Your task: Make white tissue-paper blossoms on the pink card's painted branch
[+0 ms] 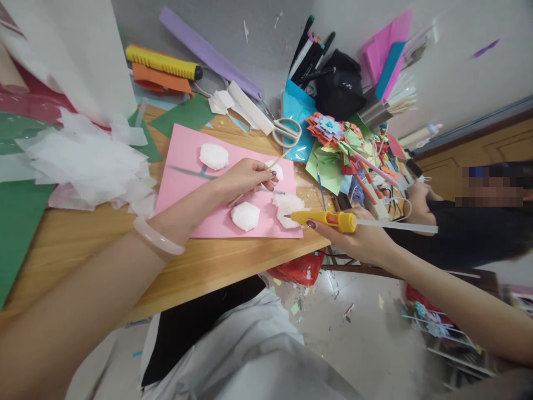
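Note:
A thin wooden stick (280,159) is pinched in the fingers of my left hand (250,178), over a pink sheet (179,183). Grey painted lines cross the sheet. White puffy paper pieces lie on it: one at the upper left (214,156), one at the lower middle (245,216), one partly behind my left fingers (277,171). My right hand (366,236) grips a yellow glue gun (322,218), a clear glue stick jutting from its back. Its nozzle is over or against a ragged white piece (283,205) at the sheet's lower right corner; contact is unclear.
Left of the sheet lies a pile of white tissue squares (91,161). Scissors (287,132), a yellow cutter (162,61) and green paper (183,115) lie behind. Paper flowers (328,129) crowd the right. Another person (466,222) sits at the far right.

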### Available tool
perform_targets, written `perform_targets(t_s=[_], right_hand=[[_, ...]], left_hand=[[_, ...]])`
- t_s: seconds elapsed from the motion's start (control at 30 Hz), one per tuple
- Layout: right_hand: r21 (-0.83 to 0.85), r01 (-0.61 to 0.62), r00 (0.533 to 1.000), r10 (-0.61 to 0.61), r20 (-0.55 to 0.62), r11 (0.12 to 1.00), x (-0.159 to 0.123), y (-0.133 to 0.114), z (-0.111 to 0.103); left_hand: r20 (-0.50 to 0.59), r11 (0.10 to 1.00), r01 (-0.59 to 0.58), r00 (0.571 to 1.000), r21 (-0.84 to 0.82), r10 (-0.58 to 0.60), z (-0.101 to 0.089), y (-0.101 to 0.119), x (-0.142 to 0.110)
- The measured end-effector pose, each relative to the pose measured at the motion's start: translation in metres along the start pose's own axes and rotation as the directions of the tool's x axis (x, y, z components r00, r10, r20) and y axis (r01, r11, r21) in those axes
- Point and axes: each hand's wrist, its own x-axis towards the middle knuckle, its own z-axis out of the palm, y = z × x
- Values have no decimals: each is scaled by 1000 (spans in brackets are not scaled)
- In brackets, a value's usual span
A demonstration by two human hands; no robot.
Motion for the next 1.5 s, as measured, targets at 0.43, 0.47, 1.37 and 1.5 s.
perform_targets(t_s=[0.43, 0.47, 1.37, 1.5], right_hand=[[77, -67, 998, 66, 7, 995, 6, -5, 5], [67, -54, 999, 53, 6, 996, 6, -6, 5], [177, -102, 995, 96, 41, 979, 2, 6, 10], [172, -100, 995, 95, 35, 980, -6, 9, 7]], left_hand=[[12, 1000, -2, 1000, -21, 2, -1, -2, 3], [13, 1000, -2, 1000, -21, 3, -1, -3, 3], [3, 981, 25, 1000, -194, -25, -7, -12, 15], [15, 983, 25, 1000, -182, -23, -9, -14, 16]])
